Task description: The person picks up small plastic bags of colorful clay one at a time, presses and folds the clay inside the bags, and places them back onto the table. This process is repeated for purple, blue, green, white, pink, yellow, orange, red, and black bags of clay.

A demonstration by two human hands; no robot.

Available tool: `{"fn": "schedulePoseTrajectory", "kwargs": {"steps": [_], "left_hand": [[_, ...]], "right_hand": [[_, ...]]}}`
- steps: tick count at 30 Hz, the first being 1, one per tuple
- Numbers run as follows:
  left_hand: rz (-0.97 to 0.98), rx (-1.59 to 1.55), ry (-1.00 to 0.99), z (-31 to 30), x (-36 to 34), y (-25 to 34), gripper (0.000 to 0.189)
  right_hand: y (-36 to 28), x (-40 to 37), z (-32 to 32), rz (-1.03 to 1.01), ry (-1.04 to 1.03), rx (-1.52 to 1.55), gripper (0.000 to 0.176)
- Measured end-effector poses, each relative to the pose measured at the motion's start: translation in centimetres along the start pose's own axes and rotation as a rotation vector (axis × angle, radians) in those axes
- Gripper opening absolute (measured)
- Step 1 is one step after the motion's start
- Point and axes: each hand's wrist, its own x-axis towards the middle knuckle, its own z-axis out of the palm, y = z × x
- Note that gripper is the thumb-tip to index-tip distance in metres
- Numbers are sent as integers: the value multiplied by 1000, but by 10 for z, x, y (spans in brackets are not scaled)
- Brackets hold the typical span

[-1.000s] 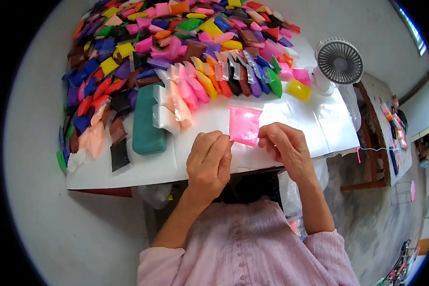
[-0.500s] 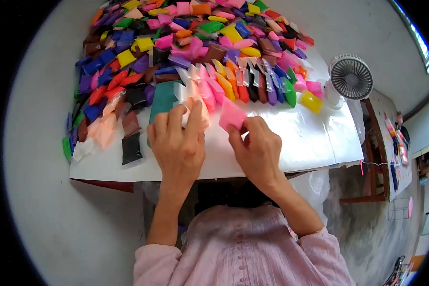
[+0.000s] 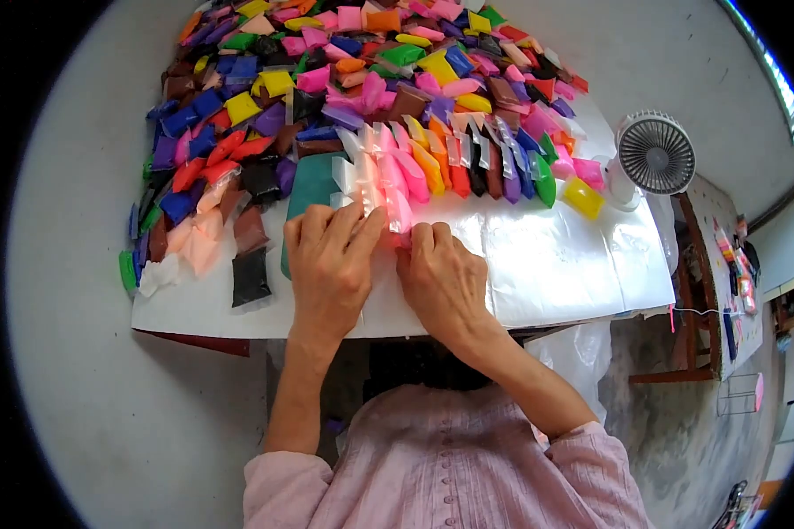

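A row of small clear packets filled with coloured, clay-like material stands on the white-covered table, running from white and peach through pink to green. My left hand [image 3: 331,269] is at the row's left end, its bent fingers closed against the near end of a peach packet [image 3: 370,189]; its thumb is hidden. Beside it my right hand [image 3: 443,278] pinches the near end of a pink packet [image 3: 399,212], which lies against the peach one. Right of these, the row continues with a yellow packet [image 3: 428,167] and a black packet [image 3: 477,170]. A teal mat [image 3: 304,189] lies partly under the left end.
A large heap of mixed packets [image 3: 362,70] covers the back and left of the table. A black packet [image 3: 250,278] lies near the front edge [image 3: 203,326]. At the right stand a yellow packet [image 3: 582,198] and a small white fan [image 3: 655,152].
My right hand has moved left and set the pink packet alongside the peach one. My left fingers have drawn closer together, lower at the row's near end. The view has shifted slightly.
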Motion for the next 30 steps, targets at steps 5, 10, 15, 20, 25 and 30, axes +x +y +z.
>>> {"fn": "schedulePoseTrajectory", "kwargs": {"steps": [5, 10, 15, 20, 25, 30], "left_hand": [[13, -42, 35, -3, 0, -5, 26], [-38, -167, 29, -2, -3, -5, 27], [-85, -248, 20, -5, -4, -6, 28], [-86, -259, 25, -4, -5, -7, 29], [-128, -258, 2, -7, -5, -7, 28], [-138, -282, 14, -8, -7, -9, 33]], "right_hand": [[0, 0, 3, -38, 4, -72, 12], [2, 4, 7, -79, 11, -106, 12], [3, -3, 1, -100, 5, -76, 13], [2, 4, 3, -73, -1, -31, 11], [1, 10, 8, -36, -8, -34, 14], [-2, 6, -1, 31, -7, 14, 21]]}}
